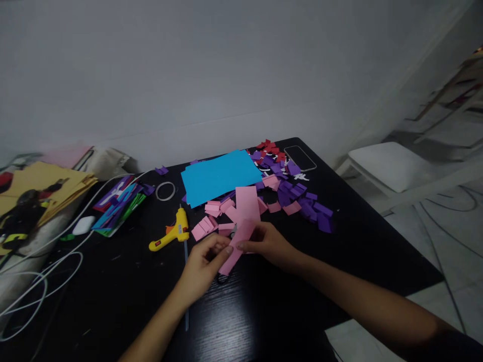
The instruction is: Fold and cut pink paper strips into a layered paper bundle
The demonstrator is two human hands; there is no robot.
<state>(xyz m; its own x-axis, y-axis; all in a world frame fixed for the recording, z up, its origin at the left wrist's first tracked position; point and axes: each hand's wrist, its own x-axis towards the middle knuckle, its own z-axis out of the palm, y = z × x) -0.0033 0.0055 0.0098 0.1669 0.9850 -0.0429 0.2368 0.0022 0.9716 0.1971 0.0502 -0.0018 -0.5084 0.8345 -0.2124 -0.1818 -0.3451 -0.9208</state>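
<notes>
Between my two hands is a strip of pink paper (pixel 239 243), tilted above the black table. My left hand (pixel 207 259) pinches its lower left edge with thumb and fingers. On the other side, my right hand (pixel 269 245) grips the strip near its upper right edge. Just beyond lies another pink paper piece (pixel 247 202), flat on the pile. Small folded pink pieces (pixel 205 227) are scattered around it. Scissors (pixel 222 278) are mostly hidden under the strip; part of a dark handle shows. A yellow glue gun (pixel 174 233) with a glue stick rests left of my left hand.
Blue sheets (pixel 221 176) lie behind the pink pieces. Purple pieces (pixel 307 201) and red pieces (pixel 269 148) spread to the right. A tape ring (pixel 165 191), colored strips (pixel 121 203) and white cables (pixel 64 261) are on the left. A white stool (pixel 385 163) stands beyond the table's right edge.
</notes>
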